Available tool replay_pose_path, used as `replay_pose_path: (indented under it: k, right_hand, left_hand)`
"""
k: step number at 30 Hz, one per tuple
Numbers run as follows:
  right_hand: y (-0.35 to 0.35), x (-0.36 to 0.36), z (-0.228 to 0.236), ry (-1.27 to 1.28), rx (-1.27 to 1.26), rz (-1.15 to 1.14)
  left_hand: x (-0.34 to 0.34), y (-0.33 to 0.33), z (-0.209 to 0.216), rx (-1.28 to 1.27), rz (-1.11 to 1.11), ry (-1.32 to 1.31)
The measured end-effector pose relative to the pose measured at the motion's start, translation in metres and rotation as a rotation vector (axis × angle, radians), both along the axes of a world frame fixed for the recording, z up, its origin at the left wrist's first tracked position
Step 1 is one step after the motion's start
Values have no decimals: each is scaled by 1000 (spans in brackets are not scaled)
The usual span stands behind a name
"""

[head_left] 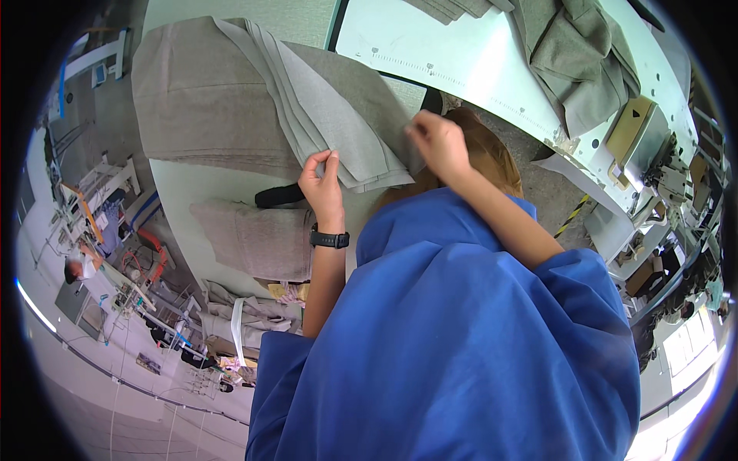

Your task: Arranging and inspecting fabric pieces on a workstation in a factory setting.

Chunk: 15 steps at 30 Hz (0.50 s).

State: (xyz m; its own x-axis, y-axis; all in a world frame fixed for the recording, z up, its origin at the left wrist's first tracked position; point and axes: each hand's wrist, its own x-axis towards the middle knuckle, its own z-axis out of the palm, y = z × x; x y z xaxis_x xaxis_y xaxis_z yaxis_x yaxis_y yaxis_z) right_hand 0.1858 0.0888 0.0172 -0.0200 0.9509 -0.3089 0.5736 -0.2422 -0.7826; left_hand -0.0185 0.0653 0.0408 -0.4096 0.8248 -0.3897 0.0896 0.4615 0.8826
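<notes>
A stack of grey fabric panels (323, 115) lies fanned out across a wider pile of grey-brown cut cloth (207, 92) on the table in front of me. At the near edge of the fanned panels, my left hand (321, 188) is closed in a pinch, thumb against forefinger, on a panel's edge. A black watch is strapped round that wrist. My right hand (442, 146) is raised at the right end of the cloth, its fingers curled and slightly blurred. Whether cloth is caught between those fingertips is hidden.
A black object (279, 197) and a folded grey-brown piece (261, 238) lie nearer on the table (173, 192). A white sewing-machine table (477, 69) stands to the right, with crumpled cloth (576, 69) and a machine (642, 142). Brown material (492, 154) hangs between the tables.
</notes>
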Motion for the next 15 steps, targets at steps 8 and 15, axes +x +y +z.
replay_pose_path:
  k: [8, 15]
  right_hand:
    - [-17, -44, 44, 198, 173, 513]
    - [-10, -29, 51, 231, 105, 502]
  left_hand:
    - [16, -3, -7, -66, 111, -118]
    - [32, 3, 7, -2, -66, 232]
